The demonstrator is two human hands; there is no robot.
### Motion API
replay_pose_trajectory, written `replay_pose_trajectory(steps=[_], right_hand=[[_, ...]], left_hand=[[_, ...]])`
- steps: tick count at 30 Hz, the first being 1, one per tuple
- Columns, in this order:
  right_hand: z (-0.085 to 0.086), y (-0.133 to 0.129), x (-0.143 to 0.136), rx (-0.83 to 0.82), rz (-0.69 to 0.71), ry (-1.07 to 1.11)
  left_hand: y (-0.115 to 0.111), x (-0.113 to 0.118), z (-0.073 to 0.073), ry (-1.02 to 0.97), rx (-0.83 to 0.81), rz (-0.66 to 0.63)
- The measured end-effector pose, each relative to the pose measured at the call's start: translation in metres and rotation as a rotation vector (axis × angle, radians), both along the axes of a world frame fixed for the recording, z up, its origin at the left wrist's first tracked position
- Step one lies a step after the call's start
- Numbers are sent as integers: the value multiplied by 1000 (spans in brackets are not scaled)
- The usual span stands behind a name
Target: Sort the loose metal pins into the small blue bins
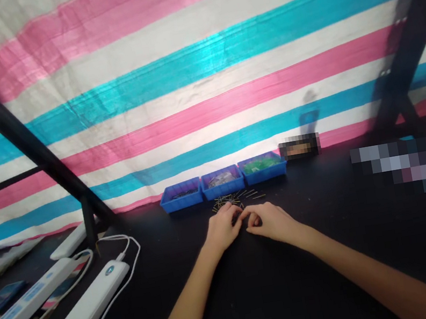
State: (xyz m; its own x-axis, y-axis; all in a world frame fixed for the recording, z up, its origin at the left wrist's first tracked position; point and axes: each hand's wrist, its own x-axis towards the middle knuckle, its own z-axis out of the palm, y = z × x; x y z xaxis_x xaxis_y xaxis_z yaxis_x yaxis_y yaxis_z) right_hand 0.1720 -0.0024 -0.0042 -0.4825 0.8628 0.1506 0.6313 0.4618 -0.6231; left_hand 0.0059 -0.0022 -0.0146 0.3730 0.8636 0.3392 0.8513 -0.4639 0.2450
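My left hand [224, 227] is at the near edge of a small pile of thin metal screws or nails [226, 200], its fingers curled and thumb closed toward them. My right hand [273, 220] meets it from the right, index finger and thumb bent into a pinch. The fingertips of both hands nearly touch. Anything between them is too small or hidden to make out. Just behind the pile stand three blue bins in a row: the left bin [183, 203] has dark small pieces, the middle bin [224, 188] clear or silvery ones, the right bin [265, 174] green ones.
On the left of the black table [238, 308] lie a long white device [86, 317] with a cable [138, 248] and a white power strip [29, 307]. Black frame posts [15, 127] rise at both sides. A striped sheet [200, 85] hangs behind. Blurred-out items sit at right.
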Motion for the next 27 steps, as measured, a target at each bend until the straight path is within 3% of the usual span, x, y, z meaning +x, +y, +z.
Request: replay_pose_trajectory(steps=[8,15,22,27], right_hand=[[-7,5,3,120,-27,-82],[-12,10,2,161,-121,-46],[-11,15,0,158,-126,229],[-7,15,-3,113,-101,431]], left_hand=[[-1,2,2,-140,54,94],[-5,6,7,-216,47,50],[-3,7,1,-296,19,-12],[2,11,-4,-494,1,-82]])
